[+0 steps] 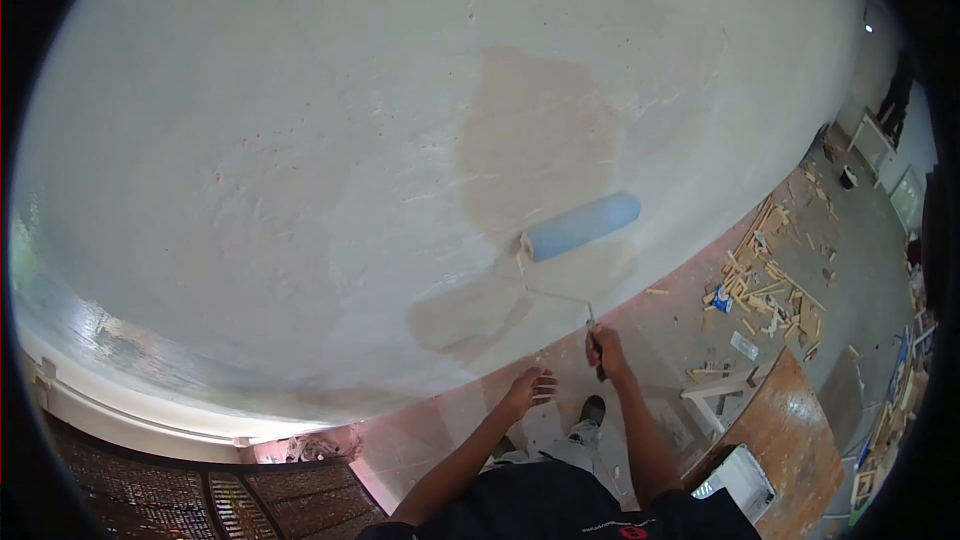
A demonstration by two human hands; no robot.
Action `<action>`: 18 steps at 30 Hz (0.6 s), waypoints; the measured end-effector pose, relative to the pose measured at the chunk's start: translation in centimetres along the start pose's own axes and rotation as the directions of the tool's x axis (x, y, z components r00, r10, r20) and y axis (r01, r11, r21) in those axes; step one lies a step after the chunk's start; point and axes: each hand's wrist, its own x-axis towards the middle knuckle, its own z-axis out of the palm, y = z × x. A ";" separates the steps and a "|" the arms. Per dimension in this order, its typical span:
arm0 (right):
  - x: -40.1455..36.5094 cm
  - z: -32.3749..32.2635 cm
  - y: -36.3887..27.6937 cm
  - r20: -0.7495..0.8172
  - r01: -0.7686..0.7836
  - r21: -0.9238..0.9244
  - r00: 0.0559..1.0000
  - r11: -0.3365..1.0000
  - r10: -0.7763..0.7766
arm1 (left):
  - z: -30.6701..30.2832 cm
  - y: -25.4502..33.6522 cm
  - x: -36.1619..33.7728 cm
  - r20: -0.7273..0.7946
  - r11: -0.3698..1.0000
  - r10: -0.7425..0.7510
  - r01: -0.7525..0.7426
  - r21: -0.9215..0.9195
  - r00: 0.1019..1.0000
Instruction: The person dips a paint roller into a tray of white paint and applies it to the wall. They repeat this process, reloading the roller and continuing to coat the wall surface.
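Observation:
My right hand (605, 348) grips the dark handle of a paint roller. Its metal frame runs up and left to the light blue roller sleeve (581, 225), which lies against the pale wall (300, 140). The sleeve sits at the lower right edge of a darker, wet patch (535, 135) on the wall. Another wet patch (465, 315) lies below and left of the roller. My left hand (530, 387) hangs free with fingers spread, holding nothing, just left of the right hand and close to the wall's base.
The floor (680, 330) runs along the wall's base. Several wood offcuts (770, 285) lie scattered to the right. A wooden board (790, 440) and a white container (740, 480) stand at my lower right. A dark grille (200, 500) is at the lower left.

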 end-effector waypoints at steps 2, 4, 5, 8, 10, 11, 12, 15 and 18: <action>-0.8 0.1 3.0 -0.010 -0.018 0.005 1.000 1.000 0.018 | 0.0 -0.2 0.6 0.015 1.000 0.006 -0.006 -0.007 1.000; -1.4 0.7 4.7 -0.017 -0.061 0.054 0.998 0.997 0.062 | 0.4 0.0 1.4 0.029 1.000 0.011 -0.010 -0.020 1.000; -1.8 1.1 5.4 -0.017 -0.102 0.095 0.994 0.990 0.104 | 0.7 0.1 1.8 0.020 1.000 0.006 -0.006 -0.011 1.000; -1.9 1.4 6.5 0.002 -0.156 0.192 0.987 0.969 0.159 | 1.7 0.7 2.4 -0.014 0.999 -0.008 0.009 0.031 1.000; -1.3 1.8 6.3 0.014 -0.164 0.248 0.986 0.955 0.166 | 2.4 1.3 2.8 -0.031 0.998 -0.009 0.011 0.068 0.999; -1.0 1.7 6.1 0.017 -0.167 0.274 0.985 0.947 0.169 | 2.6 1.6 2.9 -0.032 0.997 0.000 0.002 0.072 0.999; -0.7 1.7 5.4 0.019 -0.169 0.299 0.985 0.939 0.172 | 3.4 2.4 2.7 -0.030 0.997 0.009 -0.007 0.076 1.000; 0.5 2.2 1.5 0.050 -0.108 0.398 0.994 0.911 0.096 | 3.6 2.7 4.6 -0.007 0.996 0.014 -0.013 0.087 1.000; 1.8 2.6 -4.9 0.058 -0.079 0.543 0.997 0.836 0.056 | 5.4 3.2 5.6 -0.021 0.998 0.005 -0.003 0.055 1.000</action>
